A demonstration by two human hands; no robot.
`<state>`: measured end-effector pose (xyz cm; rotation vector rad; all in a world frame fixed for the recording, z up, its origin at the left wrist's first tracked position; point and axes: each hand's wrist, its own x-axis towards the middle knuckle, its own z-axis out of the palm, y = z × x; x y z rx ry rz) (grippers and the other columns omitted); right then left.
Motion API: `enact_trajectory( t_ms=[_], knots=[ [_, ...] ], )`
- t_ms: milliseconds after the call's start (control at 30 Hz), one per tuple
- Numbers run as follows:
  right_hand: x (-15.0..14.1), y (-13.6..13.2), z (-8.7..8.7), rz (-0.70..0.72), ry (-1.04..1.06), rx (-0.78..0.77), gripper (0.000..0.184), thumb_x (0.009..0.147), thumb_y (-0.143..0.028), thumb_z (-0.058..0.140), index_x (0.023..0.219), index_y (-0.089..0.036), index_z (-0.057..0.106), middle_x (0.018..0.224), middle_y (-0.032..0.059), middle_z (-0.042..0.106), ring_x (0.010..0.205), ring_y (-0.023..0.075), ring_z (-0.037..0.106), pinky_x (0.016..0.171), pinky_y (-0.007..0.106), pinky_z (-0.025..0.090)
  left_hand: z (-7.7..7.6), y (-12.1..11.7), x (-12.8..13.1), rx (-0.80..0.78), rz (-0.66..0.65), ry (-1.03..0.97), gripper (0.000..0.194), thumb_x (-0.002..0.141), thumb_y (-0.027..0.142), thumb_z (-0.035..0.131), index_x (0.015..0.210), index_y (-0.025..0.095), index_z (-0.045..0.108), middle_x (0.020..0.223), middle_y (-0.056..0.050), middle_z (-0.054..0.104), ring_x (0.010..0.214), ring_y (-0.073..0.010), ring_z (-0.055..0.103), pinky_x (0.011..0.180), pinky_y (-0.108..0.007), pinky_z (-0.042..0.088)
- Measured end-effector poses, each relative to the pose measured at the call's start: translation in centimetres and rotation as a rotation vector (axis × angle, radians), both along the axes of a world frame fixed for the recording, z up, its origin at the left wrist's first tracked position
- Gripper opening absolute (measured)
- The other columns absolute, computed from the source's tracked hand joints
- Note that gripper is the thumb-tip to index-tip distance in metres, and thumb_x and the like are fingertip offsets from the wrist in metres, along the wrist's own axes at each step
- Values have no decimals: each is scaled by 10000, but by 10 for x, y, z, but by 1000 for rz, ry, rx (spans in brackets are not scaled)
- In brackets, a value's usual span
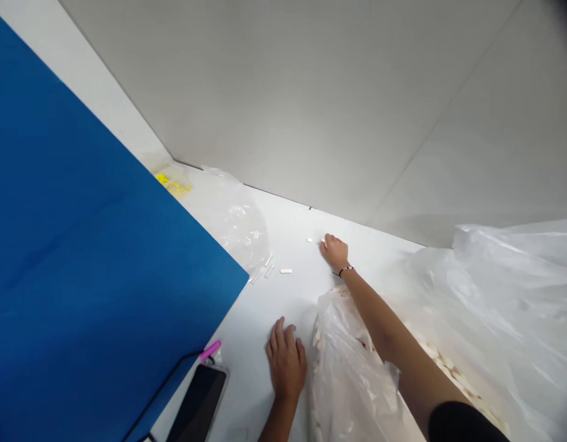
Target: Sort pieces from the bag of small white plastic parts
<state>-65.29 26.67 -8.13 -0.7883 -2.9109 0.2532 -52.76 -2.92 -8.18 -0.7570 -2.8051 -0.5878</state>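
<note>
My right hand (335,251) reaches far across the white table (293,227), fingers curled around a small white piece (323,241) near the back wall. A bracelet circles that wrist. My left hand (286,362) lies flat on the table near me, fingers together and stretched out, holding nothing. Small white and clear tube-like pieces (286,271) lie scattered between the two hands; another bit (309,240) sits just left of my right hand. Under my right arm is a clear plastic bag (352,368) full of small pale pieces.
A big blue panel (81,276) stands along the left. A clear bag (228,215) with yellow items lies at the back left. A phone (198,405), a black cable and a pink marker (210,350) lie near my left hand. Grey walls close the back.
</note>
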Motion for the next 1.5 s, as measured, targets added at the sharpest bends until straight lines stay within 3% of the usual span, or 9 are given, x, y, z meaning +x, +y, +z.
enact_trajectory(
  t_ms=[167,300,500,667,800,967,1100,1333,1500],
  knots=[
    [12,-5,24,11,-15,-100,207,889,-268,415,1000,-161,553,920,113,651,741,195,587,624,277,345,2,1,-2,-10,-6,-14,236,903,148,431,1077,148,590,1316,-147,511,1229,-284,454,925,-420,399],
    [40,1,83,-23,66,-196,261,933,-312,315,920,-145,515,793,82,610,729,181,555,626,267,379,5,3,-1,-16,-1,-37,237,910,159,423,1079,147,588,1316,-148,512,1235,-288,449,924,-424,401],
    [184,-22,193,455,3,-811,317,895,-412,472,666,-194,485,620,-8,497,599,120,473,562,245,374,5,3,-1,-25,4,-48,244,897,152,435,1082,151,594,1331,-143,509,1247,-292,440,932,-427,407],
    [256,-42,225,378,-151,-872,110,861,-294,550,854,-239,645,827,43,659,759,171,600,683,283,492,5,4,0,-24,12,-64,247,896,144,435,1083,148,596,1339,-142,501,1252,-291,433,954,-432,399],
    [180,-18,202,188,296,-665,200,918,-281,452,920,-189,630,934,77,672,838,175,637,805,310,512,4,4,0,-22,13,-79,253,890,143,443,1091,151,596,1347,-145,493,1260,-293,428,957,-432,396],
    [63,4,112,211,-158,-260,319,768,-12,512,1036,-120,646,1051,134,655,988,219,601,819,292,463,3,3,2,-14,22,-85,257,889,140,441,1093,153,598,1349,-139,496,1262,-292,428,980,-442,383],
    [46,2,58,221,-174,-191,270,777,-4,459,964,-63,644,1037,209,613,979,272,573,742,320,443,4,3,4,6,30,-107,261,876,123,450,1086,165,599,1346,-132,503,1271,-287,428,981,-447,385],
    [9,-60,37,494,-30,-238,294,852,-92,478,1125,-136,577,1046,100,608,959,173,548,875,273,420,6,5,7,8,46,-140,274,853,119,474,1097,168,588,1358,-132,499,1282,-290,421,979,-458,393],
    [-9,-121,20,584,19,-283,197,791,-15,464,794,-123,629,896,116,626,862,191,558,811,294,455,3,5,9,-1,33,-153,299,844,127,472,1124,168,570,1375,-132,480,1290,-296,408,987,-468,389]
  ],
)
